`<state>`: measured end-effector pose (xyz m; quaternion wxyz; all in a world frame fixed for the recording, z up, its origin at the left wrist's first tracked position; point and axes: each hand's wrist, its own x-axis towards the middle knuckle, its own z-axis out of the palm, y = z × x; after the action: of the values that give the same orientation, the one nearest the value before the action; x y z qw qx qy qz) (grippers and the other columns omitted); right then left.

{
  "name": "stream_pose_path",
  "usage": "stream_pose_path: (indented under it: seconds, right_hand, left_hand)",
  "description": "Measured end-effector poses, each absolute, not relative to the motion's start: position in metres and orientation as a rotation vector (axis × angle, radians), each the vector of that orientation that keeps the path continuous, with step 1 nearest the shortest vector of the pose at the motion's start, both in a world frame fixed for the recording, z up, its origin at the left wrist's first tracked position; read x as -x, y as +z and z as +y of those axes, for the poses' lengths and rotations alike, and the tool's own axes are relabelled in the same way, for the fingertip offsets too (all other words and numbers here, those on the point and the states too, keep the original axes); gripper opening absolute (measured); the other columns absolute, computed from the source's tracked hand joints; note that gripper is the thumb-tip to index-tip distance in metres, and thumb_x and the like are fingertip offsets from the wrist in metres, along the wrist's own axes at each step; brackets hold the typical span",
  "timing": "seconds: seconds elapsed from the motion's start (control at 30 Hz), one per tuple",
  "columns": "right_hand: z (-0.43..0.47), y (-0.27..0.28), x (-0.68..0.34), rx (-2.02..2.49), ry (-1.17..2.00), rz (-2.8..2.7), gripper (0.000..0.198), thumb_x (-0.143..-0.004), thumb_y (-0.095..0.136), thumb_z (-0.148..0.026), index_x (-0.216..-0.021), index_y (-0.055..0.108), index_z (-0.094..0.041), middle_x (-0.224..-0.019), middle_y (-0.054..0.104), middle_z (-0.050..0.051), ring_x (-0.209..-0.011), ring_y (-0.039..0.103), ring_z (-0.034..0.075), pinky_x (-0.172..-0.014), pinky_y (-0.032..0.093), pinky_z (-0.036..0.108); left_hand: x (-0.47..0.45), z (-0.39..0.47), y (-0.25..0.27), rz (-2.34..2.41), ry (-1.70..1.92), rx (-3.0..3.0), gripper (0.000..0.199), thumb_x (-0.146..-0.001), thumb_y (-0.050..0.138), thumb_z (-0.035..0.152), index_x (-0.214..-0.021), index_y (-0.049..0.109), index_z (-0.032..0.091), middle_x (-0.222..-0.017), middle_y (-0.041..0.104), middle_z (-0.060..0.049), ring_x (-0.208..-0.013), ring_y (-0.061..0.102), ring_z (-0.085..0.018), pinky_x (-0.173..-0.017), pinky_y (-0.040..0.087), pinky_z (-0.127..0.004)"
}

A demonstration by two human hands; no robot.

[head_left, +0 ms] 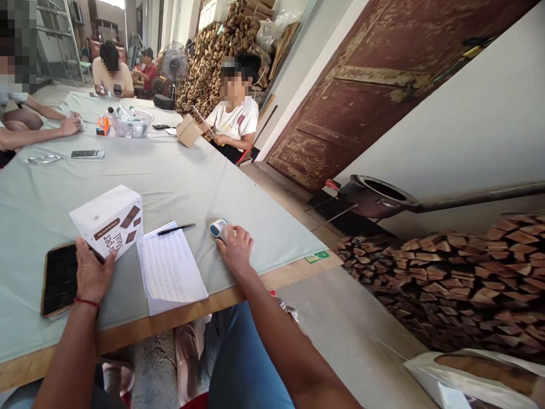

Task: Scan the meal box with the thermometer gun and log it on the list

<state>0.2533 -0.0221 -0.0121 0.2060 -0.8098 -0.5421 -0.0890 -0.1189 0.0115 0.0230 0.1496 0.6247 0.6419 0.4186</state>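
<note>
My left hand (94, 272) grips the lower edge of a white box (106, 218) printed with brown bars and the words "Meal" and "NutriMotion". The box is tilted above the cloth, partly over a large dark phone or tablet (60, 278). My right hand (237, 247) is wrapped round a small white-and-blue handheld device (218, 228) that looks like a forehead thermometer; its lower part is hidden by my fingers. Between my hands lies a stack of handwritten paper (170, 270), with a black pen (176, 229) across its top edge.
A pale cloth covers the table (183, 176). Farther up it are a phone (87, 154), scissors (43, 159) and a clear basin (131, 125) with bottles. A person (234, 122) at the right side holds a cardboard box (189, 130). Stacked firewood (451, 278) stands at the right.
</note>
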Motion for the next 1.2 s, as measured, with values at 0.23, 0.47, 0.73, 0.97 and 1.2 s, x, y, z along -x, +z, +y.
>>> stream_pose_path:
  seconds: [0.23, 0.47, 0.73, 0.97, 1.2]
  right_hand:
    - [0.024, -0.006, -0.195, 1.974, -0.073, -1.919, 0.044, -0.096, 0.04, -0.014, -0.138, 0.057, -0.015, -0.14, 0.056, 0.015, -0.121, 0.046, 0.029, -0.101, 0.035, 0.04]
    - [0.034, 0.004, -0.198, 2.003, 0.01, -2.03, 0.027, -0.094, 0.047, -0.013, -0.103, 0.072, -0.017, -0.11, 0.065, 0.014, -0.103, 0.053, 0.026, -0.089, 0.039, 0.037]
    - [-0.03, -0.002, -0.182, 1.321, 0.7, -1.074, 0.026, -0.079, 0.061, -0.048, -0.081, 0.057, -0.023, -0.065, 0.054, -0.003, -0.058, 0.049, 0.014, -0.06, 0.043, 0.029]
    - [-0.05, -0.007, -0.16, 1.357, 0.894, -0.995, 0.021, -0.062, 0.065, -0.041, -0.072, 0.062, -0.022, -0.063, 0.06, -0.002, -0.06, 0.051, 0.014, -0.062, 0.045, 0.03]
    - [-0.046, -0.009, -0.16, 1.394, 0.864, -1.055, 0.016, -0.064, 0.061, -0.038, -0.066, 0.059, -0.023, -0.06, 0.056, -0.003, -0.061, 0.05, 0.015, -0.063, 0.044, 0.03]
  left_hand:
    - [0.091, -0.019, 0.048, 1.774, 1.693, -2.281, 0.081, -0.081, 0.066, 0.04, -0.146, 0.031, 0.006, -0.151, 0.028, -0.028, -0.146, 0.026, -0.04, -0.119, 0.028, -0.057]
    - [0.035, -0.035, 0.024, 0.901, 0.717, -2.372, 0.027, -0.093, 0.05, 0.024, -0.116, 0.064, 0.019, -0.121, 0.067, -0.01, -0.096, 0.069, -0.017, -0.088, 0.058, -0.032]
    - [0.018, -0.044, 0.024, 0.96, 0.209, -2.609, 0.041, -0.083, 0.068, 0.028, -0.122, 0.064, 0.019, -0.143, 0.058, -0.009, -0.118, 0.064, -0.027, -0.1, 0.054, -0.041]
    - [0.009, -0.054, 0.027, 1.029, 0.205, -2.715, 0.044, -0.083, 0.067, 0.031, -0.125, 0.062, 0.02, -0.144, 0.057, -0.009, -0.108, 0.065, -0.028, -0.093, 0.055, -0.041]
    - [0.01, -0.052, 0.025, 1.015, 0.21, -2.695, 0.044, -0.084, 0.066, 0.03, -0.127, 0.062, 0.02, -0.145, 0.055, -0.01, -0.108, 0.065, -0.028, -0.093, 0.055, -0.041]
